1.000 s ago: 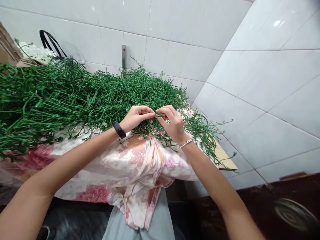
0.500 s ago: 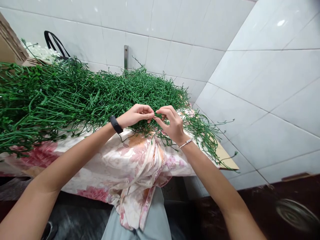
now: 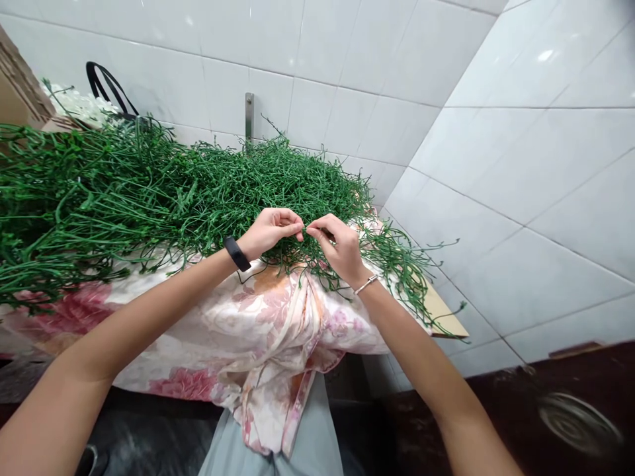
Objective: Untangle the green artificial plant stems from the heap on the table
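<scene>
Both hands are closed in a fine pinch at the near edge of the heap of green stems (image 3: 198,185): the left hand (image 3: 270,231) and the right hand (image 3: 340,248) meet fingertip to fingertip on a single thin stem (image 3: 304,229). It lies just above the floral cloth (image 3: 258,317), at the front of the pile. The stem is so slight that I cannot tell how much of it each hand has. The likeliest trouble is tangling, because the stems are hooked and knotted into one another. A pull on this one could drag its neighbours forward and over the edge. A pinch this narrow could also slip, or bend the stem where the fingertips press. The cloth hangs loose and bunched over the front of the table, so a forearm catching a fold could shift it and the heap on it. Strands on the right already trail past the bare corner of the table (image 3: 444,311) and could drop off. The tiled wall (image 3: 520,198) stands close on the right and behind the pile, so there is little room that way. The heap fills the left side as far as a cardboard box (image 3: 20,99) and black bag handles (image 3: 106,86). The only open room is toward the person, above the hanging cloth.
</scene>
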`<control>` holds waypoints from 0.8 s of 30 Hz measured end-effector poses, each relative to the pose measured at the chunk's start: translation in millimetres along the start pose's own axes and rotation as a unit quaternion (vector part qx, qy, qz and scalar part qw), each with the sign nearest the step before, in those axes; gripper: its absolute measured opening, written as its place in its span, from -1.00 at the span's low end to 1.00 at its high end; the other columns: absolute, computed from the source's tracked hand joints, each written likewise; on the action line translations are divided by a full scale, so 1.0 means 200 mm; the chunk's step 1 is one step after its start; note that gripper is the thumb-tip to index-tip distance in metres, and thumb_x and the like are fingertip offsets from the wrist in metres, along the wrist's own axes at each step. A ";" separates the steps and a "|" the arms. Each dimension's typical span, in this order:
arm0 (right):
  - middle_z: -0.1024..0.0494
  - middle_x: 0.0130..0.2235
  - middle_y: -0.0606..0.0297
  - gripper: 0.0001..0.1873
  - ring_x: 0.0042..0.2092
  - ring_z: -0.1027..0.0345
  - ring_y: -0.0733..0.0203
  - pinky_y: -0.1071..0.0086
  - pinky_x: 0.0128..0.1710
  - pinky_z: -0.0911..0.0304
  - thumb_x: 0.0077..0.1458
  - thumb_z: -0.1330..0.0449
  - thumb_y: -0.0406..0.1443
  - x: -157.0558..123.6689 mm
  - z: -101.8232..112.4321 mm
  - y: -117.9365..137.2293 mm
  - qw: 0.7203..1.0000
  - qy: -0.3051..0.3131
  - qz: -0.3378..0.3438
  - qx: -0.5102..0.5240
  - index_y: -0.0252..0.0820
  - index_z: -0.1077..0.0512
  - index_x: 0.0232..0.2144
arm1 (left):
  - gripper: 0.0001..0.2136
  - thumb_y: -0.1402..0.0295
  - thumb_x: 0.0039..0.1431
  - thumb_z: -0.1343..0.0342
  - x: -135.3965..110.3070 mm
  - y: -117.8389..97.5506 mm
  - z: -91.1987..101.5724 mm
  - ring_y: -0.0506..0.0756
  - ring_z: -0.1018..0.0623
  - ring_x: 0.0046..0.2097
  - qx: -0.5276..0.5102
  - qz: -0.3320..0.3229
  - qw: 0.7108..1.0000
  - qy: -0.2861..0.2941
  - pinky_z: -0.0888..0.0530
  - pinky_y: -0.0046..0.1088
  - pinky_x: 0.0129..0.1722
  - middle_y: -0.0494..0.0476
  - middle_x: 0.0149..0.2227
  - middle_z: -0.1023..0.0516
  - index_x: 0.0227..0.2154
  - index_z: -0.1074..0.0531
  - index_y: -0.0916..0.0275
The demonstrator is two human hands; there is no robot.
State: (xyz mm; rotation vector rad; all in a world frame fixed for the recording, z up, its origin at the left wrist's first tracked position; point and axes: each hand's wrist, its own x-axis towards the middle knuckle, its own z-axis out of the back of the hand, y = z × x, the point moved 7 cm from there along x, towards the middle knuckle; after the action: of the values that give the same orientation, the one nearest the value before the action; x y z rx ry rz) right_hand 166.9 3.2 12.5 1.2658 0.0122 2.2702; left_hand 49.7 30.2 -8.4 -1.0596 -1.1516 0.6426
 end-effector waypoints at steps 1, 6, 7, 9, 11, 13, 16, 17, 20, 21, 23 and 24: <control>-0.35 -0.46 0.31 -0.87 -0.42 -0.21 0.35 0.42 -0.39 -0.17 0.09 -0.04 -0.29 0.00 0.00 -0.01 1.000 0.005 -0.010 0.002 -0.20 -0.33 -0.44 | -0.78 0.25 -0.12 -0.19 0.00 0.00 0.00 -0.06 -0.44 -0.51 0.007 -0.006 1.000 -0.002 -0.36 -0.48 -0.36 0.02 -0.60 -0.45 -0.52 -0.38 0.33; -0.31 -0.49 0.35 -0.83 -0.46 -0.15 0.38 0.44 -0.42 -0.11 0.09 -0.04 -0.27 0.00 -0.03 -0.04 0.997 0.040 -0.065 0.016 -0.22 -0.30 -0.49 | -0.85 0.32 -0.01 -0.10 -0.01 -0.01 -0.01 -0.06 -0.42 -0.49 0.074 -0.058 0.995 -0.014 -0.36 -0.48 -0.36 0.01 -0.58 -0.41 -0.50 -0.33 0.32; -0.30 -0.51 0.36 -0.83 -0.47 -0.13 0.38 0.45 -0.43 -0.10 0.09 -0.04 -0.26 0.00 -0.03 -0.05 0.996 0.049 -0.076 0.021 -0.22 -0.29 -0.50 | -0.88 0.35 0.01 -0.07 -0.01 -0.02 -0.02 -0.06 -0.42 -0.48 0.099 -0.075 0.992 -0.016 -0.36 -0.48 -0.35 0.00 -0.57 -0.41 -0.49 -0.33 0.32; -0.28 -0.53 0.38 -0.81 -0.49 -0.10 0.40 0.46 -0.46 -0.08 0.10 -0.02 -0.24 0.00 -0.05 -0.06 0.993 0.064 -0.090 0.031 -0.22 -0.28 -0.48 | -0.92 0.40 0.03 -0.04 -0.03 -0.04 -0.03 -0.06 -0.41 -0.46 0.149 -0.107 0.983 -0.022 -0.35 -0.48 -0.33 0.00 -0.56 -0.40 -0.49 -0.32 0.31; -0.26 -0.53 0.40 -0.81 -0.50 -0.09 0.41 0.47 -0.47 -0.08 0.12 0.01 -0.23 0.00 -0.05 -0.05 0.993 0.068 -0.085 0.033 -0.22 -0.27 -0.45 | -0.93 0.42 0.04 -0.03 -0.04 -0.06 -0.02 -0.06 -0.40 -0.47 0.172 -0.122 0.977 -0.037 -0.34 -0.48 -0.34 0.00 -0.56 -0.39 -0.50 -0.31 0.30; -0.27 -0.51 0.38 -0.84 -0.48 -0.12 0.40 0.47 -0.46 -0.10 0.12 0.02 -0.23 0.00 -0.05 -0.03 0.996 0.062 -0.058 0.021 -0.20 -0.25 -0.41 | -0.91 0.40 0.04 -0.03 -0.04 -0.06 -0.01 -0.07 -0.38 -0.49 0.158 -0.114 0.979 -0.053 -0.33 -0.50 -0.38 -0.01 -0.58 -0.37 -0.52 -0.31 0.30; -0.31 -0.43 0.33 -0.86 -0.43 -0.19 0.39 0.47 -0.44 -0.13 0.10 -0.02 -0.22 -0.01 -0.03 0.01 0.999 0.035 0.005 -0.027 -0.19 -0.24 -0.36 | -0.87 0.35 0.03 -0.05 -0.04 -0.03 0.00 -0.07 -0.37 -0.52 0.109 -0.085 0.989 -0.061 -0.32 -0.51 -0.42 -0.02 -0.61 -0.35 -0.53 -0.31 0.30; -0.32 -0.42 0.32 -0.87 -0.42 -0.20 0.38 0.47 -0.43 -0.14 0.10 -0.02 -0.23 -0.02 -0.03 0.03 0.998 0.028 0.024 -0.048 -0.19 -0.25 -0.37 | -0.86 0.33 0.03 -0.05 -0.03 -0.02 0.00 -0.08 -0.36 -0.53 0.100 -0.077 0.990 -0.059 -0.32 -0.51 -0.43 -0.02 -0.61 -0.35 -0.53 -0.31 0.30; -0.34 -0.44 0.31 -0.86 -0.44 -0.20 0.37 0.46 -0.45 -0.11 0.13 0.02 -0.26 -0.02 -0.03 0.05 0.993 0.030 0.055 -0.103 -0.20 -0.26 -0.39 | -0.85 0.33 0.03 -0.06 -0.02 -0.01 -0.01 -0.08 -0.35 -0.54 0.096 -0.068 0.992 -0.054 -0.32 -0.51 -0.43 -0.02 -0.62 -0.35 -0.53 -0.31 0.31; -0.34 -0.46 0.32 -0.85 -0.47 -0.18 0.39 0.45 -0.47 -0.09 0.14 0.03 -0.27 -0.02 -0.03 0.05 0.992 0.035 0.052 -0.108 -0.21 -0.27 -0.40 | -0.85 0.34 0.03 -0.06 -0.02 0.00 -0.01 -0.08 -0.35 -0.54 0.099 -0.070 0.991 -0.052 -0.32 -0.51 -0.43 -0.02 -0.62 -0.35 -0.53 -0.30 0.31; -0.31 -0.51 0.36 -0.84 -0.53 -0.12 0.42 0.46 -0.50 -0.03 0.14 0.03 -0.27 -0.02 -0.03 0.05 0.995 0.042 0.022 -0.087 -0.23 -0.27 -0.40 | -0.87 0.36 0.04 -0.05 -0.03 -0.01 -0.02 -0.08 -0.36 -0.53 0.109 -0.081 0.989 -0.052 -0.32 -0.52 -0.42 -0.01 -0.61 -0.36 -0.53 -0.30 0.31; -0.28 -0.54 0.39 -0.84 -0.54 -0.09 0.43 0.46 -0.51 -0.01 0.13 0.02 -0.26 -0.01 -0.03 0.04 0.997 0.044 -0.001 -0.061 -0.24 -0.27 -0.41 | -0.88 0.37 0.04 -0.04 -0.03 -0.02 -0.02 -0.08 -0.37 -0.52 0.118 -0.089 0.988 -0.052 -0.33 -0.52 -0.41 -0.01 -0.60 -0.36 -0.52 -0.30 0.31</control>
State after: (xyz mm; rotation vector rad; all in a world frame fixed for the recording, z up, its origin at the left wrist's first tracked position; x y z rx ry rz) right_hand 160.3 -3.0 8.8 1.1020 -0.0932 2.2860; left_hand 51.4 22.2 -7.3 -0.7211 -1.2123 0.6789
